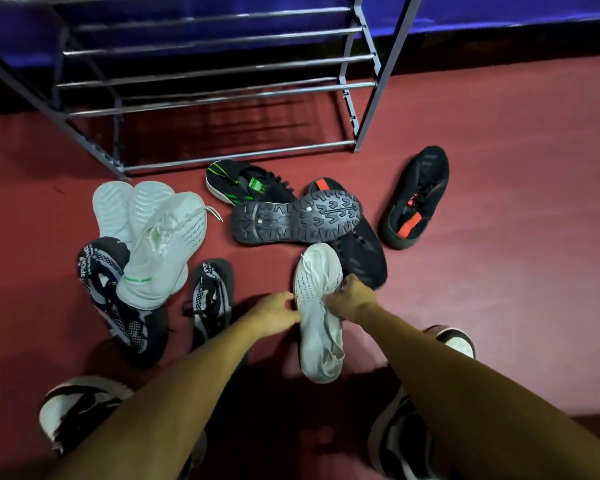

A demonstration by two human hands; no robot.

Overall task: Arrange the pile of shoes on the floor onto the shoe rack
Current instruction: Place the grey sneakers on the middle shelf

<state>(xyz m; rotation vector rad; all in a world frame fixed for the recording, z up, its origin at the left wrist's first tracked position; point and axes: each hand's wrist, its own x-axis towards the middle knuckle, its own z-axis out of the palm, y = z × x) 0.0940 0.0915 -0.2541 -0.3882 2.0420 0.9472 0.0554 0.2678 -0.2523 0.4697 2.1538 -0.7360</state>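
1. Mid red floor (499, 168), btw both hands: white shoe (317, 327), toe twd the shoe rack (215, 88), heel twd the person. Can't tell if it rests on the floor or is just lifted.
2. L hand (274, 311): fingers curled, pinching the shoe's left edge near mid-length.
3. R hand (350, 296): fingers curled, gripping the right side of the upper by the laces.
4. Rack stands at the back against a blue wall (499, 12), w/ metal bars across several tiers.
5. Left cluster: white sneaker (167, 244) leans on two white soles (132, 206) turned up behind it. Its heel lies over a black-and-white knit shoe (118, 306).
6. Matching patterned shoe (210, 296) sits just beside the L hand, apart from the cluster.
7. Centre pile, near the rack's front bar: black-green shoe (243, 183) touches an upturned black sole (297, 216), which lies across a black shoe (364, 258).
8. The held shoe's toe overlaps that black shoe's edge.
9. Black-red shoe (416, 199) lies alone to the right, near the rack's right leg.
10. Person's own feet in dark-and-white shoes at bottom: left foot (80, 410), right foot (454, 341).
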